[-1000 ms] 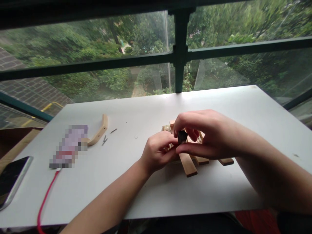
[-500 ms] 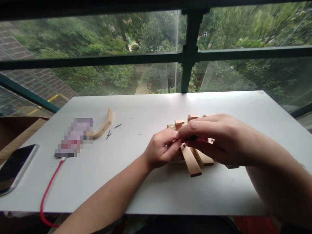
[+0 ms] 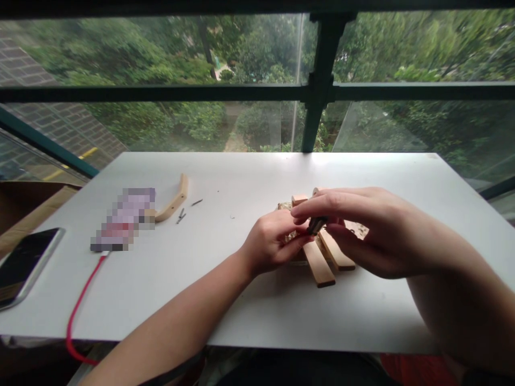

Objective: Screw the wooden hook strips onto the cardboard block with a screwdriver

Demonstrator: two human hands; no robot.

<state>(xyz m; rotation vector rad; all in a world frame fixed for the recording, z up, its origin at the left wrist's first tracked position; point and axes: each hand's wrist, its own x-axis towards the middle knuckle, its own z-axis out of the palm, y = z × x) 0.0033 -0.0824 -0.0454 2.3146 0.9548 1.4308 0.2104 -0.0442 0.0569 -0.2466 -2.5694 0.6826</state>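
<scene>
My right hand (image 3: 370, 230) arches over a wooden assembly, its index finger reaching left, with a short dark metallic piece (image 3: 317, 225) held at its fingers; the kind of piece is unclear. Close by on the left, my left hand (image 3: 273, 238) is closed, thumb and fingers pinched at the lower tip of that dark piece. What the left fingers grip is hidden. Below both hands lie two flat wooden slats (image 3: 322, 268), their rounded ends pointing toward me. A small wooden block (image 3: 299, 200) shows behind the fingers, beside a speckled, patterned part (image 3: 284, 206) mostly covered by the hands.
On the white table (image 3: 225, 177), a bent wooden piece with holes (image 3: 175, 203) lies left, near several dark screws (image 3: 181, 216). A pixelated device (image 3: 124, 220) has a red cable (image 3: 82, 300) attached. A phone (image 3: 30, 262) sits at the left edge. Windows stand behind.
My right hand's fingers have lifted and spread a little, so the dark metallic piece now shows more. My left hand stays almost in place. The view has shifted slightly.
</scene>
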